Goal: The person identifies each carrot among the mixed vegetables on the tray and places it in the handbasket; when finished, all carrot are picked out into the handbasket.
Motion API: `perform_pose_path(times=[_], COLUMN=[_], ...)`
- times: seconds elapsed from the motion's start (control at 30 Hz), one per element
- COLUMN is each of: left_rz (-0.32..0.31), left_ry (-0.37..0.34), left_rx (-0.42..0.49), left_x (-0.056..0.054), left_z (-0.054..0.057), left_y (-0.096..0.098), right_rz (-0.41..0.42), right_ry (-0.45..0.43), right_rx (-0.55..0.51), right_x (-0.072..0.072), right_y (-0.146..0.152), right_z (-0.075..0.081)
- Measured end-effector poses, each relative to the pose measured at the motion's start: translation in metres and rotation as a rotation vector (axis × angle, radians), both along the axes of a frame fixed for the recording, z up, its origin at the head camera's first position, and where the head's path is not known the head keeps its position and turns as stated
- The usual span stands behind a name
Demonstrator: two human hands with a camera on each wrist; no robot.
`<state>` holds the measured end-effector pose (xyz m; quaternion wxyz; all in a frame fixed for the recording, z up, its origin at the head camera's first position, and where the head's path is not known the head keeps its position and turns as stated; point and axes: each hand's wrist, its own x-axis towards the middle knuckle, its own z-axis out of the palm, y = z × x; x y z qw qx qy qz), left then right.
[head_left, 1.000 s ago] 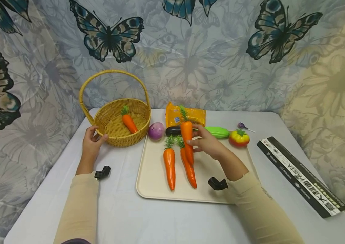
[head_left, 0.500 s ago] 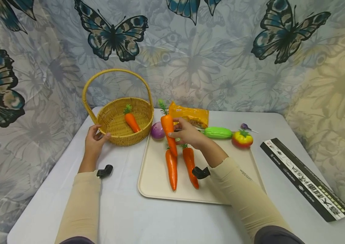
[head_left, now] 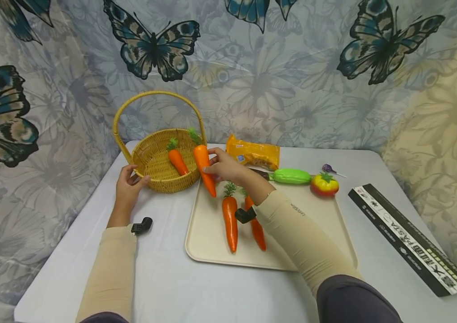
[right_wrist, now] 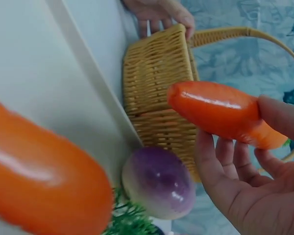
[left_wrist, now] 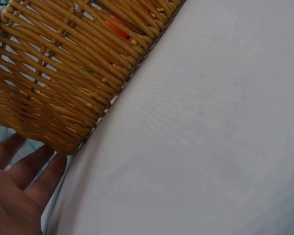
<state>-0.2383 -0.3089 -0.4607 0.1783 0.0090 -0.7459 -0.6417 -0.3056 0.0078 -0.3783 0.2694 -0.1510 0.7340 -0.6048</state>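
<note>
My right hand (head_left: 228, 166) pinches an orange toy carrot (head_left: 202, 158) with a green top, thumb on one side and fingertips on the other. It hangs tilted, its leafy end overlapping the right rim of the wicker basket (head_left: 168, 185) in the head view. Inside the basket lies another carrot (head_left: 177, 161). My left hand (head_left: 127, 190) holds the basket's front left side; in the left wrist view its fingers (left_wrist: 44, 178) lie against the woven wall. Two more carrots (head_left: 230, 224) rest on the beige tray (head_left: 208, 251). Beside the basket sits a purple-and-white onion-like ball (right_wrist: 159, 181).
Behind the tray lies an orange packet (head_left: 254, 152). A green cucumber-like vegetable (head_left: 291, 176), a red-yellow tomato (head_left: 324, 185) and a small purple item on a stick (head_left: 328, 168) are to the right. A long black pasta box (head_left: 408, 237) lies at the table's right.
The right hand has carried its carrot leftward, from above the tray's middle to the basket's right rim. The left hand stays on the basket. The head view has shifted slightly.
</note>
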Motion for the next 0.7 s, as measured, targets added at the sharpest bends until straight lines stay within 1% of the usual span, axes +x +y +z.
perform_pose_path(times=[0.23, 0.5, 0.63, 0.7], left_rz=[-0.003, -0.006, 0.001, 0.005], left_ry=[0.018, 0.024, 0.018, 0.013], left_rx=[0.002, 0.001, 0.004, -0.002], left_x=[-0.001, -0.001, -0.001, -0.001], left_z=[-0.002, -0.003, -0.002, -0.001], left_y=[0.002, 0.006, 0.003, 0.0], right_rz=[-0.007, -0.027, -0.025, -0.042], right_ry=[0.041, 0.047, 0.053, 0.051], right_rx=[0.02, -0.027, -0.025, -0.038], right_x=[-0.014, -0.034, -0.041, -0.045], right_y=[-0.021, -0.039, -0.049, -0.057], right_z=[0.009, 0.019, 0.023, 0.023])
